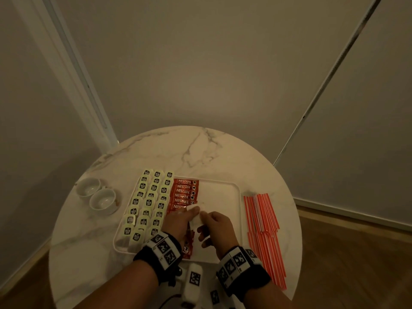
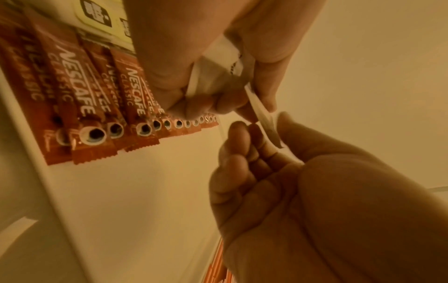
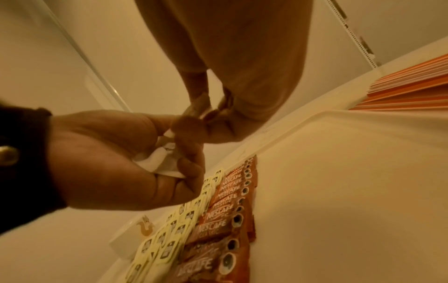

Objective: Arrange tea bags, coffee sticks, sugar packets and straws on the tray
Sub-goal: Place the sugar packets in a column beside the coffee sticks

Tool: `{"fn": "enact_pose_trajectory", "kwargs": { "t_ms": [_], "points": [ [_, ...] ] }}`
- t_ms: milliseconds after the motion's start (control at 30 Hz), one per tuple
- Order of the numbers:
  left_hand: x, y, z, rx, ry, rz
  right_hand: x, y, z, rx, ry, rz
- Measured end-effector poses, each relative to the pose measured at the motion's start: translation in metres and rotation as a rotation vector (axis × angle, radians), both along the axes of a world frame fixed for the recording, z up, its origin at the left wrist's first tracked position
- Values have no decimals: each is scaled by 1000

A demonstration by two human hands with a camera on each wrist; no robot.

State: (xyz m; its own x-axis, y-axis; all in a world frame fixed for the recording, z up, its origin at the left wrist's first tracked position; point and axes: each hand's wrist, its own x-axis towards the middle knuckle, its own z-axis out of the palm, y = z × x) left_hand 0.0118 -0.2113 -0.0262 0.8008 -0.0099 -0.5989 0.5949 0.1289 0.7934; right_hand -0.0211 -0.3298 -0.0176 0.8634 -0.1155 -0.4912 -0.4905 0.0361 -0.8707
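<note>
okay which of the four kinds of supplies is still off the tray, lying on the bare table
The red and white straws. They lie in a fanned pile on the marble table right of the tray, while tea bags and coffee sticks sit in rows on it.

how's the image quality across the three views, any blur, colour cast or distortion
Head view: dim and warm, wide-angle bending the wall lines, tea bags legible. Left wrist view: strong yellow cast, right hand soft and oversized, coffee sticks sharp. Right wrist view: same cast, left hand blurred, straws smeared.
</note>
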Motion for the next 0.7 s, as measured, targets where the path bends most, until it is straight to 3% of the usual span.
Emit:
{"fn": "enact_pose_trajectory", "kwargs": {
  "t_ms": [133, 400, 533, 700],
  "points": [
    [6, -1, -5, -21, 35, 21, 4, -3, -10, -136, -94, 47],
    [23, -7, -22, 130, -21, 17, 17, -6, -12, -35, -65, 56],
    [22, -5, -23, -32, 109, 29, 27, -10, -19, 51, 4, -7],
    [24, -6, -29, -52, 77, 23, 33, -10, -32, -14, 99, -45]
  ]
}}
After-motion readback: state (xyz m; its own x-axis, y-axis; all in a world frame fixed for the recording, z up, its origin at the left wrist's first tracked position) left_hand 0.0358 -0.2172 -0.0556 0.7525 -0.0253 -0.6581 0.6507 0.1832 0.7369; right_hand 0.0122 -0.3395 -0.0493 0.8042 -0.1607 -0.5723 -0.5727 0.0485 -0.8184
